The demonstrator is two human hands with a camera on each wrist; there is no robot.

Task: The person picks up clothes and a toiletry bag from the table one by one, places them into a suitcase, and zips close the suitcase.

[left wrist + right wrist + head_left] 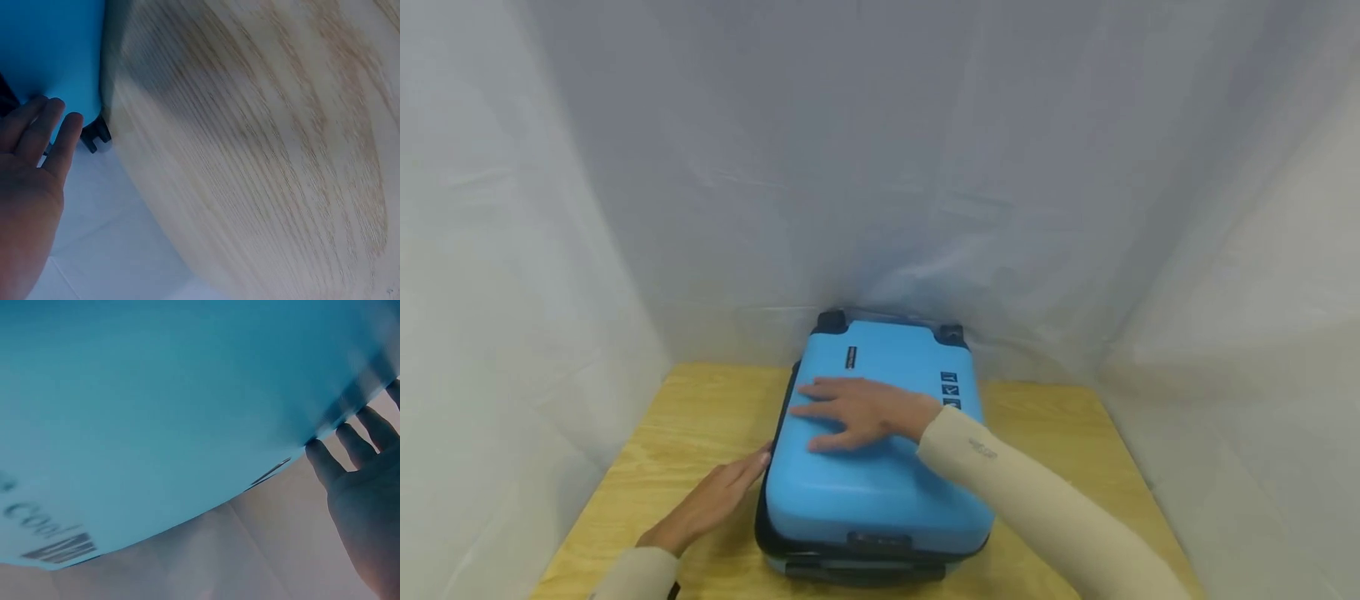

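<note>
A bright blue hard-shell suitcase lies flat on a wooden table, black wheels at its far end and a dark handle at the near end. My right hand rests flat on the lid with straight, spread fingers. The left hand lies beside the case's left edge, its straight fingertips touching the side. In the left wrist view the left hand meets the blue suitcase. The right wrist view shows the blue lid filling the frame, with the right hand's fingers along it.
White cloth hangs behind and on both sides of the table. Bare wood lies left and right of the case. Small black stickers sit on the lid near the far right corner.
</note>
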